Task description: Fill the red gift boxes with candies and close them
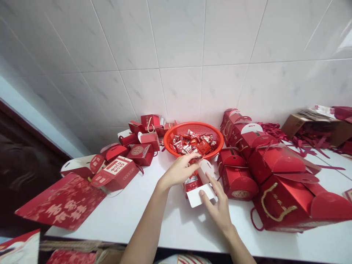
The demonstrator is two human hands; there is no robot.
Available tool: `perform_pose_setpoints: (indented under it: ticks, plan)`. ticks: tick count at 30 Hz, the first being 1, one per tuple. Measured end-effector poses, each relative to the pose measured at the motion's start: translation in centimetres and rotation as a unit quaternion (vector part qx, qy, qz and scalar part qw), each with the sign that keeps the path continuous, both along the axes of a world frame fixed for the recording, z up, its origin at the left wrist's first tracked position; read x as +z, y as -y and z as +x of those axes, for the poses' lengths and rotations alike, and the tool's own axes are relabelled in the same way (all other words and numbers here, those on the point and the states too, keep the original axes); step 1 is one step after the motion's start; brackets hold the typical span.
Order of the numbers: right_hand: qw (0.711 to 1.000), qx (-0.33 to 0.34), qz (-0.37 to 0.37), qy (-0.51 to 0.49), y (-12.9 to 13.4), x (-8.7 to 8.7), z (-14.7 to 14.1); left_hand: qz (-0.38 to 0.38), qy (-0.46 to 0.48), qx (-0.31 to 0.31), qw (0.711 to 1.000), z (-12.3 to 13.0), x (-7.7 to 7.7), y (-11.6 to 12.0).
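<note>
An open red box (191, 184) with white inner flaps stands on the white table in front of me, with wrapped items inside it. My left hand (181, 169) is over the box's far left side, its fingers closed round a small red wrapped piece near the basket's rim. On the box's right side lies my right hand (217, 201), its thumb on the white front flap (194, 197) and its fingers at the right wall. Just behind the box sits an orange-red plastic basket (220, 141) full of red wrapped sweets (204, 147).
Red gift boxes (118, 174) and a patterned red bag (66, 200) stand at the left. Rows of closed red boxes (277, 161) fill the right. Farther right are red ribbons (271, 131) and a cardboard box (295, 124). A tiled wall (181, 88) rises behind.
</note>
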State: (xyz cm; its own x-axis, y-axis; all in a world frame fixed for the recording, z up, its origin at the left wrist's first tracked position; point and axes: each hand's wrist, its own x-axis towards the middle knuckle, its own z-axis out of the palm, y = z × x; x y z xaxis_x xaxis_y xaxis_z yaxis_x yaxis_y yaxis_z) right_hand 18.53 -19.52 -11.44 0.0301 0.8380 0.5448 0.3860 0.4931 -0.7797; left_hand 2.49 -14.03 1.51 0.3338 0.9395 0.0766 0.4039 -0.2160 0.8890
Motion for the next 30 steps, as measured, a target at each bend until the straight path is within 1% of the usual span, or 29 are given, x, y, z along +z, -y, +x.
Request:
perform_pose_setpoints:
  ticks: [5, 8, 11, 14, 20, 23, 26, 28, 30]
  plan:
    - [1.000, -0.008, 0.001, -0.003, 0.0, -0.2, 0.0, 0.018, -0.006, -0.016, 1.000, -0.7, -0.8, 0.1]
    - [1.000, -0.005, 0.002, -0.002, 0.0, -0.1, 0.0, 0.030, -0.028, -0.011, 0.999, -1.2, -1.1, 0.3]
    - [1.000, -0.001, -0.006, -0.002, 0.0, 0.0, 0.1, 0.054, -0.046, 0.016, 0.997, -1.5, -1.5, 0.6]
    - [1.000, 0.003, -0.007, -0.004, 0.0, 0.0, 0.2, 0.075, -0.031, 0.050, 0.995, -2.0, -1.9, 1.1]
    - [1.000, 0.007, -0.011, 0.003, 0.0, 0.1, 0.1, 0.144, -0.021, 0.075, 0.987, -3.7, -3.2, 2.3]
    - [1.000, 0.022, 0.005, -0.001, 0.1, 0.1, 0.3, 0.157, -0.011, 0.093, 0.983, -4.3, -3.9, 2.6]
    - [0.998, 0.054, 0.031, -0.005, 0.1, 0.0, 0.5, 0.178, -0.011, 0.127, 0.976, -4.8, -4.5, 2.5]
    - [0.998, 0.055, 0.022, -0.011, 0.1, -0.1, 0.4, 0.177, 0.002, 0.138, 0.974, -5.1, -5.0, 2.4]
    - [0.999, 0.026, -0.012, -0.025, -0.1, -0.2, 0.1, 0.142, 0.030, 0.122, 0.982, -5.4, -5.5, 2.3]
